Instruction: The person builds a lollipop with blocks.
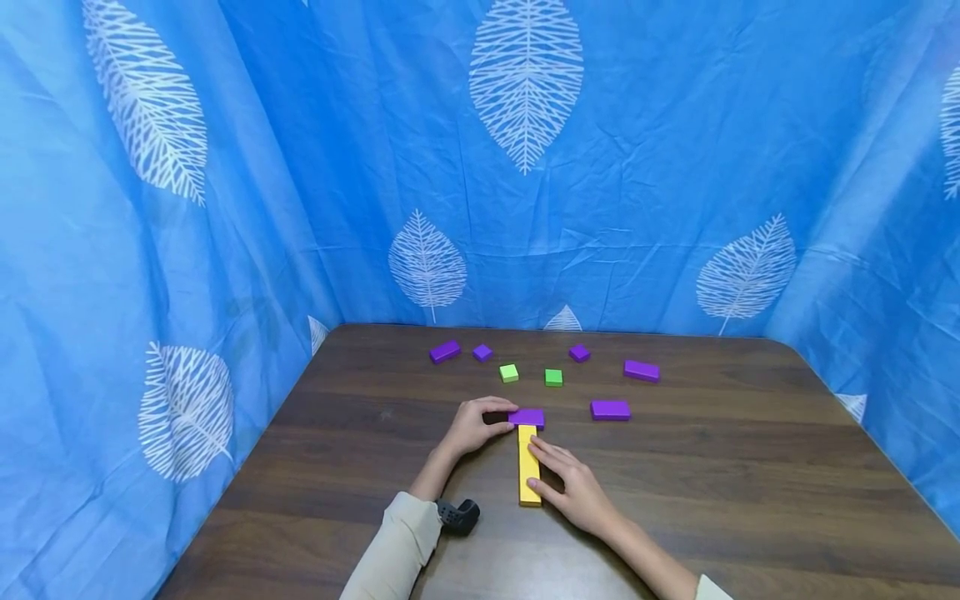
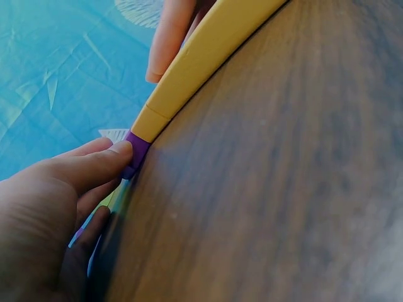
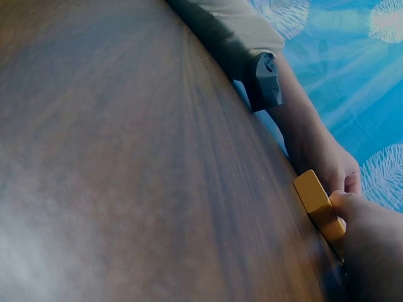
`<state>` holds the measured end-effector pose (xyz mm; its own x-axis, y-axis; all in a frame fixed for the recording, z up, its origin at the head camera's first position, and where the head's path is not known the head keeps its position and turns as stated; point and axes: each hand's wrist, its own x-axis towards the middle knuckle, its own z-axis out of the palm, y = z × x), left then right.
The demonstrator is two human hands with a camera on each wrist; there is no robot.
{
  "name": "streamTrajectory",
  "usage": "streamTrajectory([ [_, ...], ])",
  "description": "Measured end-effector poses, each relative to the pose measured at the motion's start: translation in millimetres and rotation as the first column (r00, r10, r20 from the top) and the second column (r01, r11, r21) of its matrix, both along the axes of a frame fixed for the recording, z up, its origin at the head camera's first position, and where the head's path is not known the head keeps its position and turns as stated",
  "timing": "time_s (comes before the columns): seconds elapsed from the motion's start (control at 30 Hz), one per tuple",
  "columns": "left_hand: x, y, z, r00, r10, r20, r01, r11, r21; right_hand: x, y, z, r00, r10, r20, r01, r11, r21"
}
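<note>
A purple rectangular block (image 1: 529, 416) lies crosswise at the far end of a line of yellow blocks (image 1: 528, 467). A seam near the far end parts a short yellow piece (image 2: 151, 121) from a longer one. My left hand (image 1: 474, 425) pinches the purple block's left end, with the thumb (image 2: 113, 160) on its near side. My right hand (image 1: 576, 490) rests along the right of the long yellow block (image 3: 315, 196), with fingers fairly straight and fingertips and thumb touching it. The purple block sits right against the short yellow piece.
Beyond my hands lie a light green block (image 1: 509, 373) and a darker green block (image 1: 553, 378). Several purple blocks surround them, including a long one (image 1: 611, 410) at right. Blue leaf-patterned cloth (image 1: 600, 167) hangs behind the wooden table (image 1: 750, 467). My left wrist wears a black device (image 1: 459, 517).
</note>
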<state>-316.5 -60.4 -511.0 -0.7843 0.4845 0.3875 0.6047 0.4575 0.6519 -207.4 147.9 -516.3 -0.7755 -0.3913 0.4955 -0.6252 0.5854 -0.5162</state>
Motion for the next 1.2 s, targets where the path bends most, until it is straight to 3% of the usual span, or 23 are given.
streamTrajectory([
  [0.47,-1.4,1.9,2.0,1.0,-0.008,0.026,0.008,1.0,0.003,-2.0,2.6,-1.3,1.0,-0.006,-0.005,0.006,1.0,0.002],
  [0.7,-2.2,0.0,1.1,1.0,-0.008,0.029,0.006,0.999,0.039,-3.0,2.8,-1.9,1.0,0.0,-0.007,0.0,1.0,0.004],
  [0.83,-4.1,-0.3,1.8,0.997,-0.005,0.073,-0.002,0.995,0.096,-2.7,2.1,-1.2,1.0,-0.004,-0.005,0.004,1.0,0.0],
  [0.93,-7.6,0.9,4.8,0.995,0.022,0.101,-0.038,0.988,0.151,-2.0,1.8,-1.2,1.0,-0.009,-0.013,0.009,1.0,-0.003],
  [1.03,-13.9,2.3,9.8,0.988,0.097,0.118,-0.117,0.976,0.184,-1.4,1.4,-2.1,1.0,-0.01,-0.021,0.01,1.0,0.004],
  [1.2,-32.4,4.8,19.2,0.972,0.205,0.116,-0.225,0.952,0.205,-0.5,0.4,-2.0,1.0,-0.002,-0.011,0.002,1.0,0.008],
])
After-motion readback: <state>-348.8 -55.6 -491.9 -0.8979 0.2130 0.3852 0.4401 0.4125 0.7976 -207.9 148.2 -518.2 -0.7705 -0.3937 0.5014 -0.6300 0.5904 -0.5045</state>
